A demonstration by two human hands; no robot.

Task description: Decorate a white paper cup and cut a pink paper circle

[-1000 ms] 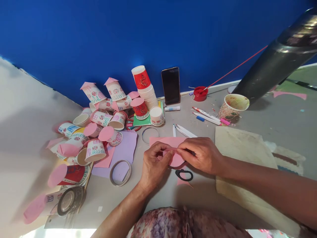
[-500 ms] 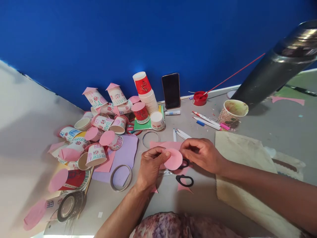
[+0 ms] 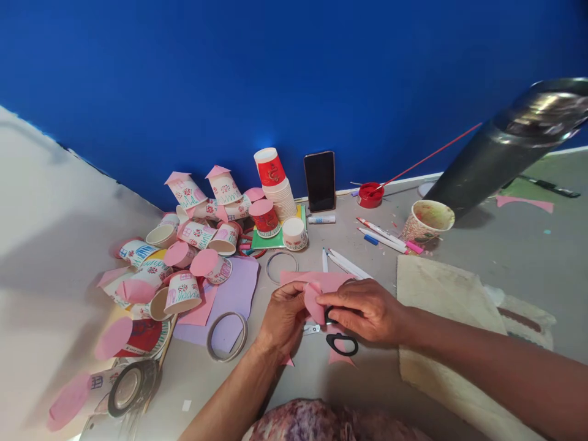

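Note:
My left hand (image 3: 283,312) pinches a pink paper circle (image 3: 313,303) at its left side. The circle is bent and looks narrower, turned partly edge-on. My right hand (image 3: 367,308) has its fingertips on the circle's right side, closed on it. Just below lies a pair of scissors (image 3: 342,345) with black handles, partly hidden by my hands. Under and behind the hands is a sheet of pink paper (image 3: 294,277), with pink offcuts (image 3: 340,354) nearer my body.
Decorated paper cups (image 3: 182,293) with pink paper tops crowd the left. Tape rolls (image 3: 226,337) lie on purple paper (image 3: 245,275). A phone (image 3: 320,182) leans on the blue wall. Markers (image 3: 351,263), a paint pot (image 3: 370,196), a stained cup (image 3: 429,219), a dark flask (image 3: 496,153) and cloth (image 3: 436,300) stand rightward.
My right hand has moved left and now touches the pink circle. The circle, flat and facing up before, is now bent and tilted. The view has shifted slightly.

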